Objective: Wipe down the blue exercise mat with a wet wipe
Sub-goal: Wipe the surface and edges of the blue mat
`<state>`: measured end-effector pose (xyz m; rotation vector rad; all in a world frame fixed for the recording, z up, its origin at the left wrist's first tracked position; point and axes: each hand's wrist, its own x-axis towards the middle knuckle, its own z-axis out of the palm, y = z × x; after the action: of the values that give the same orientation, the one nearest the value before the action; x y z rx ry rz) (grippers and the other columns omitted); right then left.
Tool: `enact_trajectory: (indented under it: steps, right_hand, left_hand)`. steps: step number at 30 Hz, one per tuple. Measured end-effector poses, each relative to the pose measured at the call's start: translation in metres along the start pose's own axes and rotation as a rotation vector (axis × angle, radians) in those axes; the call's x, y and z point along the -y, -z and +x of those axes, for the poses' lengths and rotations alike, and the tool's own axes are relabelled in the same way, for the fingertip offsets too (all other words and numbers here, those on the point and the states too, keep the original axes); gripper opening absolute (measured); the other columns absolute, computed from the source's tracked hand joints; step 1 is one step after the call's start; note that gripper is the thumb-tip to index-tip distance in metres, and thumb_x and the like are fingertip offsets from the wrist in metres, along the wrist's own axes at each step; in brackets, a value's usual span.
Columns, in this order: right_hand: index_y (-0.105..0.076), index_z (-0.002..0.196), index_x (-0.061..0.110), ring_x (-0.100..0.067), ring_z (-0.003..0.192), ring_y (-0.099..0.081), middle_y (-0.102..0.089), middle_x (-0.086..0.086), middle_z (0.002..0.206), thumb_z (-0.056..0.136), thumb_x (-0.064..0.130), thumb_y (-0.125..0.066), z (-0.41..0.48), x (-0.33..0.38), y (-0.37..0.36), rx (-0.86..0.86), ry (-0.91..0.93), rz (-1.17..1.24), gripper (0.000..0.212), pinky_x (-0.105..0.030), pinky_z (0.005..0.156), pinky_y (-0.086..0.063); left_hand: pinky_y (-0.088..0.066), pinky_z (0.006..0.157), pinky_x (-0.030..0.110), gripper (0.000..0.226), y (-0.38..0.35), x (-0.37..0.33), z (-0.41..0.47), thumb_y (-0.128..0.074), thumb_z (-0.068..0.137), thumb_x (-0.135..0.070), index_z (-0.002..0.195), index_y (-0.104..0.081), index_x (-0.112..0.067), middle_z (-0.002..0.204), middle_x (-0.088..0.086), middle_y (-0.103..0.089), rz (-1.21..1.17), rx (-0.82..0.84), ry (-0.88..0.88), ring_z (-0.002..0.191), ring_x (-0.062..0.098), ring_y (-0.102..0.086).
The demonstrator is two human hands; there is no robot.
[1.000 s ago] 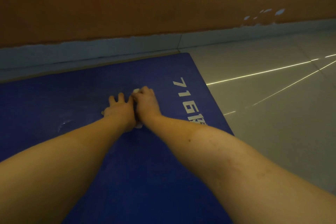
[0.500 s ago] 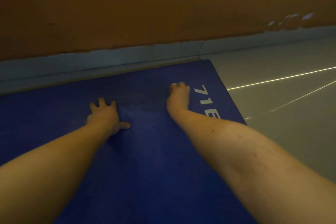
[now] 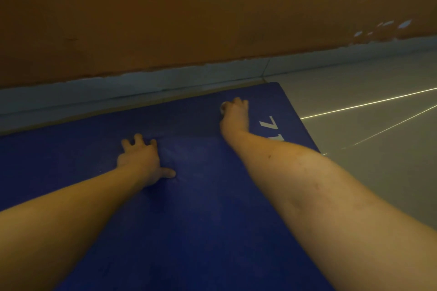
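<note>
White print "71" (image 3: pixel 272 130) shows on the blue mat (image 3: pixel 201 220) beside the right grip (image 3: pixel 235 113), which is curled over a wet wipe (image 3: pixel 222 107). The left grip (image 3: pixel 139 158) lies spread flat on the mat.

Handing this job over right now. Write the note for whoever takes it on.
Left hand: open, fingers spread, pressing on the mat.
Right hand: grips the wipe near the mat's far right corner, beside the white lettering.
Done: a darker patch by the far edge may be wiped.
Left: probably the lettering and the near half.
</note>
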<state>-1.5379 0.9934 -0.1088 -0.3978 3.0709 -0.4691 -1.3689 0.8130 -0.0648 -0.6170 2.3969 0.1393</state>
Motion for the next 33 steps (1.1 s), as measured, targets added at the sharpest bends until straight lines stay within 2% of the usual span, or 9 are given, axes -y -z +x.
enact_trajectory:
  steps: [5,7,11,16,20,23,25,28,33]
  right_hand:
    - [-0.062,0.125,0.004,-0.030,0.124,-0.040,-0.048,-0.012,0.135,0.095,-0.005,-0.054,-0.001,0.022,-0.015,-0.070,-0.096,0.083,0.033,-0.028,0.103,-0.038]
    - [-0.061,0.129,0.003,-0.031,0.123,-0.040,-0.047,-0.012,0.138,0.093,-0.007,-0.052,-0.010,0.041,-0.021,-0.059,-0.073,0.134,0.039,-0.026,0.104,-0.034]
    - [-0.064,0.121,0.000,-0.032,0.111,-0.044,-0.052,-0.015,0.126,0.091,-0.007,-0.051,-0.035,0.086,-0.034,0.088,0.228,0.142,0.034,-0.024,0.083,-0.030]
    - [-0.066,0.122,0.004,-0.027,0.109,-0.043,-0.053,-0.012,0.120,0.093,0.002,-0.060,-0.047,0.104,-0.042,0.177,0.506,0.190,0.030,-0.025,0.083,-0.035]
    - [-0.068,0.117,0.006,-0.033,0.117,-0.047,-0.056,-0.018,0.124,0.091,0.000,-0.056,-0.006,0.070,-0.021,0.109,0.357,0.103,0.029,-0.038,0.097,-0.037]
    - [-0.066,0.118,0.005,-0.033,0.122,-0.043,-0.051,-0.016,0.132,0.092,-0.002,-0.058,0.026,0.030,-0.014,0.011,0.097,0.004,0.028,-0.034,0.093,-0.038]
    - [-0.064,0.120,0.004,-0.033,0.123,-0.042,-0.050,-0.015,0.134,0.091,-0.003,-0.059,0.032,0.026,-0.017,-0.006,-0.013,0.024,0.030,-0.033,0.101,-0.038]
    - [-0.062,0.126,0.003,-0.034,0.123,-0.040,-0.049,-0.015,0.133,0.090,-0.008,-0.052,0.011,0.050,-0.028,-0.003,0.003,0.093,0.039,-0.035,0.108,-0.035]
    - [-0.062,0.122,0.004,-0.031,0.113,-0.043,-0.049,-0.014,0.123,0.095,0.001,-0.055,-0.033,0.096,-0.039,0.154,0.263,0.201,0.029,-0.021,0.089,-0.036]
  left_hand:
    - [-0.044,0.104,0.061,0.122,-0.003,0.000,0.003,-0.070,0.068,-0.079,0.160,-0.012,-0.024,0.162,0.010,0.001,-0.031,-0.011,0.002,0.147,0.044,-0.003]
    - [-0.044,0.103,0.061,0.122,-0.003,-0.001,0.004,-0.073,0.066,-0.078,0.159,-0.015,-0.025,0.162,0.009,0.000,-0.046,-0.012,0.005,0.147,0.043,-0.003]
    - [-0.046,0.102,0.059,0.118,-0.003,-0.004,0.006,-0.076,0.064,-0.076,0.157,-0.021,-0.028,0.160,0.007,-0.003,-0.053,-0.025,0.027,0.146,0.041,-0.007]
    - [-0.046,0.102,0.058,0.117,-0.005,-0.005,0.006,-0.075,0.065,-0.076,0.156,-0.020,-0.027,0.159,0.008,-0.005,-0.050,-0.038,0.025,0.145,0.041,-0.009]
    - [-0.046,0.102,0.060,0.120,-0.006,-0.004,0.007,-0.074,0.066,-0.077,0.158,-0.016,-0.027,0.161,0.008,0.000,-0.052,-0.033,0.020,0.147,0.042,-0.003]
    - [-0.044,0.103,0.061,0.120,-0.007,-0.003,0.008,-0.073,0.067,-0.077,0.158,-0.016,-0.025,0.161,0.009,0.001,-0.057,-0.034,0.009,0.147,0.043,-0.001]
    - [-0.044,0.103,0.061,0.121,-0.007,-0.003,0.009,-0.074,0.066,-0.076,0.158,-0.015,-0.024,0.161,0.009,0.001,-0.062,-0.033,0.012,0.147,0.043,-0.001]
    - [-0.044,0.103,0.061,0.121,-0.008,-0.004,0.011,-0.075,0.065,-0.076,0.158,-0.016,-0.025,0.161,0.008,0.001,-0.065,-0.034,0.024,0.147,0.042,-0.002]
    - [-0.045,0.103,0.060,0.122,-0.007,-0.004,0.013,-0.078,0.063,-0.074,0.158,-0.015,-0.029,0.159,0.006,-0.003,-0.072,-0.036,0.047,0.145,0.041,-0.005]
